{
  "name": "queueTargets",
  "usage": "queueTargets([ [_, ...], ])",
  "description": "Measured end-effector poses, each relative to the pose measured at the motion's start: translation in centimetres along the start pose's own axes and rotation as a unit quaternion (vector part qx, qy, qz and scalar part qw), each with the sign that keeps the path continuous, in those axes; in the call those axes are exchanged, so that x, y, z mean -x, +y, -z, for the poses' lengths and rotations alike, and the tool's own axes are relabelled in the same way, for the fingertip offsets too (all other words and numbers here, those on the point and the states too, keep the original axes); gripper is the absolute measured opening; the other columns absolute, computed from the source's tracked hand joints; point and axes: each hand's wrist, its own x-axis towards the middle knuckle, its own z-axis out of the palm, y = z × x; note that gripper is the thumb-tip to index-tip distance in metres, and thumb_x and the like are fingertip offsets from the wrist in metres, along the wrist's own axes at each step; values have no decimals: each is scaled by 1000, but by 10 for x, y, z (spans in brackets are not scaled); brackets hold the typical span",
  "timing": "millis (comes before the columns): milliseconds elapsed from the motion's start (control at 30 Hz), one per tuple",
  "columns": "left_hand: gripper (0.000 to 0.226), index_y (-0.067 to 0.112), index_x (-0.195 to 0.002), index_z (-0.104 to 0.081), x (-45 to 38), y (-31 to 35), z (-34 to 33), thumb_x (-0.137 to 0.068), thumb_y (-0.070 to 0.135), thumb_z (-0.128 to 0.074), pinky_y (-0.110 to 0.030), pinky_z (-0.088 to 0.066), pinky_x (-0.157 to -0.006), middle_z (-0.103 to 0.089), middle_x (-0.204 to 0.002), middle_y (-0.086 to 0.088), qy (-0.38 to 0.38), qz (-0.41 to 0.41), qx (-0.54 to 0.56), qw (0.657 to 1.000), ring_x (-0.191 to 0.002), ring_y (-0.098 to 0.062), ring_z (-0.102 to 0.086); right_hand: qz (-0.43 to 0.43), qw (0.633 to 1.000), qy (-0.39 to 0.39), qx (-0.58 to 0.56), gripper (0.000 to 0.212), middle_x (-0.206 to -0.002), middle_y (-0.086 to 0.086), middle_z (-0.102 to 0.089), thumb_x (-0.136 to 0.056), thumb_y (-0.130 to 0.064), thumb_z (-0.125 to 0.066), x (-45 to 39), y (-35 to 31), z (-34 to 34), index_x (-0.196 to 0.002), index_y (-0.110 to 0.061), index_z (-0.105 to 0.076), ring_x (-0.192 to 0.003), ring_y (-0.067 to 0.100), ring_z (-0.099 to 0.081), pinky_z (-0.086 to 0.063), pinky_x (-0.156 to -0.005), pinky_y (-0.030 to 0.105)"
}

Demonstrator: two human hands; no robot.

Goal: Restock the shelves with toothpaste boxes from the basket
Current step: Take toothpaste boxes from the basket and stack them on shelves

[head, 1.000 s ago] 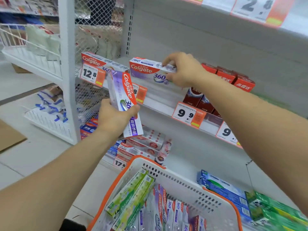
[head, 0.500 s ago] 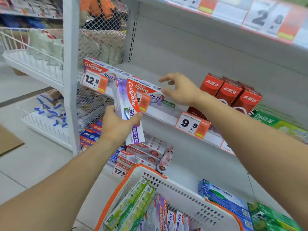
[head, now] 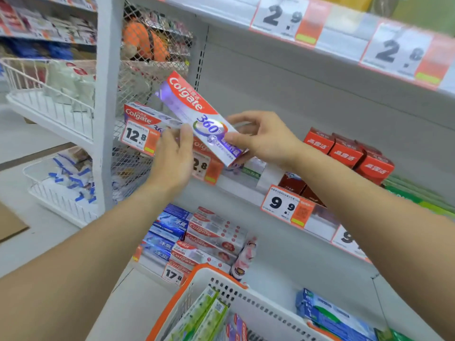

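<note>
A white and purple Colgate 360 box (head: pixel 194 112) hangs tilted in front of the middle shelf (head: pixel 243 190), its red end up and to the left. My left hand (head: pixel 172 161) grips its lower left edge. My right hand (head: pixel 263 139) pinches its lower right end between thumb and fingers. Another Colgate 360 box (head: pixel 142 115) lies on that shelf behind a 12.8 price tag. The white basket with an orange rim (head: pixel 194 281) sits at the bottom, holding green and purple toothpaste boxes (head: pixel 204 316).
Red boxes (head: pixel 344 151) stand on the middle shelf at the right, above a 9.9 tag (head: pixel 285 205). Stacked blue and red Colgate boxes (head: pixel 194 237) fill the lower shelf. A white upright post (head: pixel 105 94) and wire baskets (head: pixel 49 104) stand at the left.
My left hand has lifted the box up and tilted it. My right hand left the box lying on the shelf and now pinches the raised box's lower end.
</note>
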Motion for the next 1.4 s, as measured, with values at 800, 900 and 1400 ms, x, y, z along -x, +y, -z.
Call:
queueTargets([
  [800,50,32,-135,-56,-90,-82,5,-88,47,-66,-52,-18,-110,-42,-148,-6,-30,-227,-293,928,-145,-30,-21,-57,989,-53,128,25,-113,-2,-70,-95,-23,-65,-163,36,-45,-121,-22,-68,-83,4,-60,-45,-56,9],
  [900,54,31,-144,-47,-85,-84,9,-94,44,-60,-54,-12,-115,-31,-159,-5,-52,-224,-305,924,-151,-28,-10,-68,989,-54,119,30,-116,-5,-67,-97,-15,-62,-154,34,-43,-126,-19,-66,-88,0,-61,-49,-68,10],
  [1400,7,20,-86,-59,121,-44,-39,-90,16,-62,-29,-34,-62,-58,-71,5,-400,-178,-230,869,-74,-25,-60,-32,992,51,114,13,-75,-16,-65,-87,-3,-65,169,109,-57,-93,-12,-72,-64,-1,-60,-47,-65,16],
])
